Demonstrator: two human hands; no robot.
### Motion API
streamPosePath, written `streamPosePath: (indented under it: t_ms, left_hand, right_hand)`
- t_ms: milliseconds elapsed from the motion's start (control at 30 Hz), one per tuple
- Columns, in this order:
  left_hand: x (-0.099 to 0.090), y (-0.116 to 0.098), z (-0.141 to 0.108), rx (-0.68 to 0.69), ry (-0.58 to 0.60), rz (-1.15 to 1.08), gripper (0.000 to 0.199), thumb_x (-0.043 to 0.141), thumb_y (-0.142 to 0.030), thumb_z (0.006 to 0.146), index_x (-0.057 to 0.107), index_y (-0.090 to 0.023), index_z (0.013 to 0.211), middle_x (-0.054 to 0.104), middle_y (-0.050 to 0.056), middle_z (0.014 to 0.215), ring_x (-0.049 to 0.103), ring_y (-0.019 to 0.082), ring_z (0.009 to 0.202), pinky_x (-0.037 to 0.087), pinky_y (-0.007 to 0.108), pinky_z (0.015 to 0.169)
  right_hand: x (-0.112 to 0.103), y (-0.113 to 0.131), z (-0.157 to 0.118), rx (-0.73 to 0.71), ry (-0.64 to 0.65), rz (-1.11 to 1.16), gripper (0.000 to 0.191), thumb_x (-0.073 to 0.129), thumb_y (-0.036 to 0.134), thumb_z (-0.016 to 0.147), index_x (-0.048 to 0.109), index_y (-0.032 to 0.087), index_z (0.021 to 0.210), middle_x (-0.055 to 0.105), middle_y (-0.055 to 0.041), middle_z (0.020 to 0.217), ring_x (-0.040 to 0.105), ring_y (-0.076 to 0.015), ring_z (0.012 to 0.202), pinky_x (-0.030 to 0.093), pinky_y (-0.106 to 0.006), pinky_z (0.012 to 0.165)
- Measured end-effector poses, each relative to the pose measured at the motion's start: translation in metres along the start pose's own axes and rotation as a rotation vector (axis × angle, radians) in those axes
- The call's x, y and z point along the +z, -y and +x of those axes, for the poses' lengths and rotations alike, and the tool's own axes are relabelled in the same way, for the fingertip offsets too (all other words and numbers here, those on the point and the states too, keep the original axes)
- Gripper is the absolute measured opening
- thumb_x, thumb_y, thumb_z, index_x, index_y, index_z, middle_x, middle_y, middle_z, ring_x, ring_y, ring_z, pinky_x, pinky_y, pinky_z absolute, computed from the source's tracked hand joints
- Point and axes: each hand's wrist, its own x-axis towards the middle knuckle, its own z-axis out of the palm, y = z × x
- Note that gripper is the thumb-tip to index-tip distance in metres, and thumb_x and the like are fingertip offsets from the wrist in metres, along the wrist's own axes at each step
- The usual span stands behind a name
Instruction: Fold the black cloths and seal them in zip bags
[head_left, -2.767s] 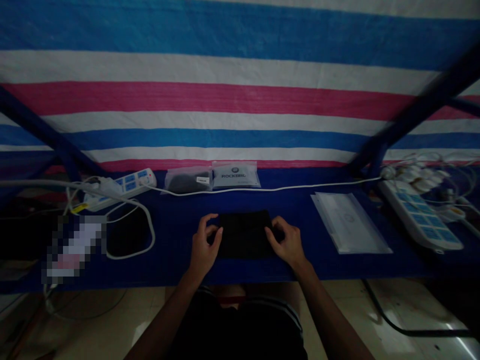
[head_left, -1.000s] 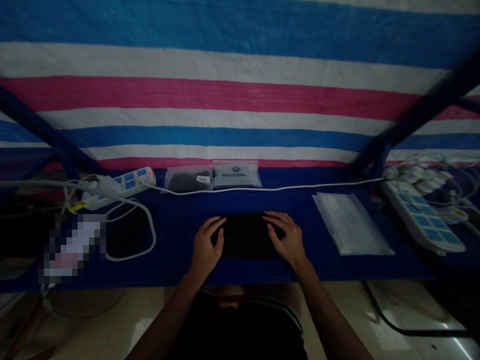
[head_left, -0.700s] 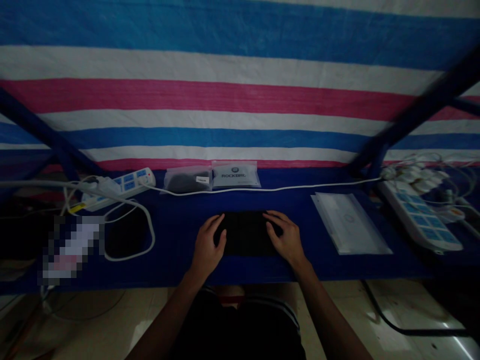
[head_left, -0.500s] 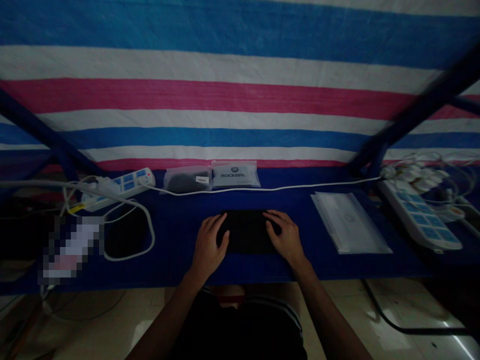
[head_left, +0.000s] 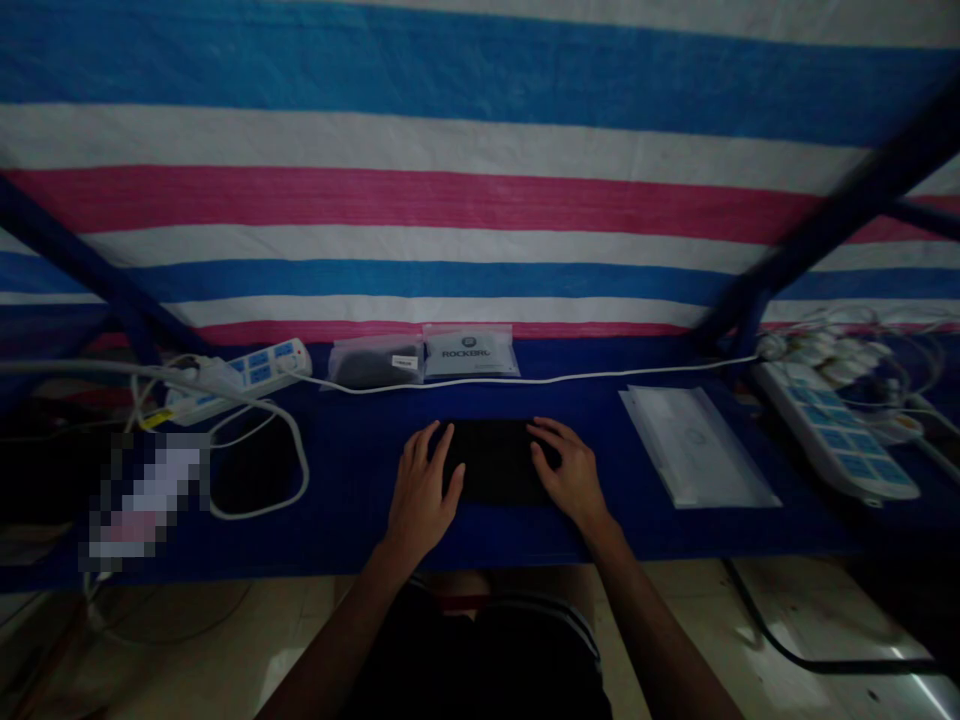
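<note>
A flat black cloth-like item (head_left: 498, 462) lies on the blue tabletop (head_left: 360, 450) in front of me. At its left edge rests my left hand (head_left: 426, 490), thumb and fingers apart. My right hand (head_left: 570, 470) lies over the item's right edge with its fingers spread. Neither hand has closed on anything. To the right is a clear plastic bag (head_left: 694, 445). Behind the item sit a bag with dark contents (head_left: 371, 365) and a bag printed ROCKBRO (head_left: 469, 352).
A white power strip (head_left: 259, 370) with cables stands at the left, and another power strip (head_left: 840, 430) with piled plugs at the right. A white cable (head_left: 555, 378) crosses the table's back. Behind it hangs a striped sheet (head_left: 450, 200); blue poles slant at both sides.
My left hand has shifted slightly, its fingers a little more apart and extended. My right hand has hardly moved on the black item. The camera view has shifted very slightly.
</note>
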Motion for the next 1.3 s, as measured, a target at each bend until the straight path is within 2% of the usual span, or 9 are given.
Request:
streamPosePath:
  t_ms: [100, 233, 400, 533, 633, 767, 867, 1000, 1300]
  left_hand:
    - [-0.006, -0.004, -0.003, 0.092, -0.007, -0.036, 0.049, 0.049, -0.026, 0.105, 0.045, -0.024, 0.154, 0.042, 0.013, 0.159, 0.038, 0.031, 0.146, 0.036, 0.057, 0.122]
    - [-0.008, -0.008, -0.006, 0.2, 0.065, -0.065, 0.041, 0.05, -0.023, 0.103, 0.057, -0.025, 0.143, 0.058, 0.011, 0.143, 0.05, 0.03, 0.135, 0.042, 0.055, 0.117]
    - [-0.005, -0.008, -0.003, 0.201, 0.151, -0.037, 0.039, 0.048, -0.025, 0.105, 0.057, -0.023, 0.143, 0.058, 0.011, 0.145, 0.051, 0.029, 0.137, 0.044, 0.054, 0.116]
    - [-0.004, -0.009, 0.0, 0.186, 0.165, 0.004, 0.043, 0.05, -0.028, 0.104, 0.056, -0.029, 0.147, 0.051, 0.009, 0.156, 0.045, 0.03, 0.145, 0.042, 0.055, 0.118]
    - [-0.003, -0.009, 0.001, 0.181, 0.163, 0.034, 0.044, 0.055, -0.03, 0.103, 0.057, -0.03, 0.146, 0.047, 0.01, 0.16, 0.041, 0.032, 0.149, 0.04, 0.057, 0.119]
    - [-0.002, -0.008, 0.001, 0.173, 0.173, 0.057, 0.043, 0.058, -0.031, 0.101, 0.06, -0.028, 0.144, 0.042, 0.013, 0.165, 0.035, 0.033, 0.155, 0.037, 0.059, 0.122]
    - [-0.001, -0.007, 0.001, 0.166, 0.177, 0.059, 0.045, 0.059, -0.032, 0.101, 0.058, -0.03, 0.146, 0.038, 0.012, 0.168, 0.033, 0.033, 0.157, 0.035, 0.06, 0.123]
    - [0.001, -0.008, 0.0, 0.167, 0.158, 0.068, 0.048, 0.059, -0.033, 0.1, 0.056, -0.033, 0.148, 0.037, 0.01, 0.169, 0.034, 0.031, 0.157, 0.035, 0.059, 0.124]
    - [-0.002, -0.008, 0.002, 0.17, 0.188, 0.056, 0.047, 0.057, -0.033, 0.101, 0.055, -0.032, 0.148, 0.039, 0.012, 0.167, 0.033, 0.033, 0.157, 0.033, 0.062, 0.123]
  right_hand:
    - [-0.003, 0.002, 0.0, 0.001, -0.02, 0.038, 0.035, 0.055, 0.037, 0.099, 0.076, 0.019, 0.121, 0.072, -0.0129, 0.131, 0.069, -0.03, 0.121, 0.053, -0.051, 0.108]
    - [-0.005, 0.004, 0.001, 0.009, -0.074, 0.09, 0.032, 0.056, 0.036, 0.098, 0.074, 0.022, 0.121, 0.074, -0.0116, 0.128, 0.069, -0.0291, 0.12, 0.053, -0.051, 0.109]
    - [-0.009, 0.006, 0.001, -0.006, -0.116, 0.097, 0.03, 0.055, 0.034, 0.099, 0.073, 0.022, 0.119, 0.074, -0.0117, 0.126, 0.069, -0.029, 0.12, 0.053, -0.051, 0.108]
    - [-0.011, 0.024, -0.003, -0.063, -0.15, 0.027, 0.032, 0.053, 0.034, 0.099, 0.072, 0.023, 0.123, 0.073, -0.0118, 0.129, 0.066, -0.0303, 0.123, 0.052, -0.052, 0.109]
    - [-0.005, 0.048, -0.008, -0.154, -0.089, -0.002, 0.038, 0.051, 0.033, 0.101, 0.068, 0.024, 0.133, 0.068, -0.011, 0.139, 0.061, -0.0296, 0.131, 0.049, -0.051, 0.113]
    - [0.015, 0.066, -0.011, -0.216, 0.116, -0.107, 0.056, 0.049, 0.04, 0.104, 0.049, 0.018, 0.156, 0.053, -0.0135, 0.158, 0.046, -0.0301, 0.149, 0.04, -0.052, 0.122]
    - [0.026, 0.058, -0.013, -0.16, 0.165, -0.215, 0.068, 0.046, 0.051, 0.105, 0.037, 0.015, 0.163, 0.046, -0.018, 0.162, 0.038, -0.0334, 0.154, 0.033, -0.058, 0.125]
    - [0.028, 0.042, -0.018, -0.133, 0.141, -0.287, 0.074, 0.042, 0.057, 0.106, 0.029, 0.014, 0.165, 0.04, -0.0204, 0.165, 0.035, -0.0347, 0.155, 0.026, -0.062, 0.126]
    - [0.028, 0.039, -0.02, -0.12, 0.117, -0.316, 0.077, 0.044, 0.06, 0.105, 0.031, 0.013, 0.165, 0.038, -0.0216, 0.166, 0.035, -0.0345, 0.156, 0.027, -0.06, 0.126]
